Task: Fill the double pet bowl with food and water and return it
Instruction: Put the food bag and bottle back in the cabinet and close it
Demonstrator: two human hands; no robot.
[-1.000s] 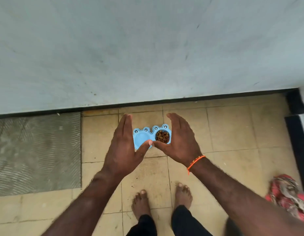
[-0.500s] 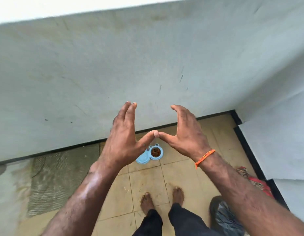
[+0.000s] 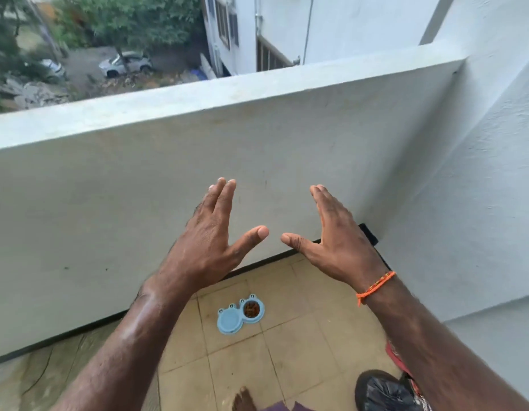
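The light blue double pet bowl (image 3: pixel 240 315) sits on the beige floor tiles near the foot of the balcony wall. Its right cup holds brown kibble; the left cup looks pale blue, and I cannot tell whether water is in it. My left hand (image 3: pixel 208 237) and my right hand (image 3: pixel 335 238) are raised in front of me, well above the bowl. Both have straight fingers and spread thumbs, and the thumbs are apart. Neither hand holds or touches anything. An orange thread band circles my right wrist.
A white parapet wall (image 3: pixel 198 161) runs across in front and meets a side wall (image 3: pixel 479 188) at the right. A grey mat (image 3: pixel 34 378) lies at lower left. A black bag (image 3: pixel 381 393) and red cloth lie at lower right. My bare foot (image 3: pixel 242 400) stands behind the bowl.
The view has risen, and the bowl now lies far below on the floor. My hands lifted away from the bowl, and the thumb tips that touched have parted.
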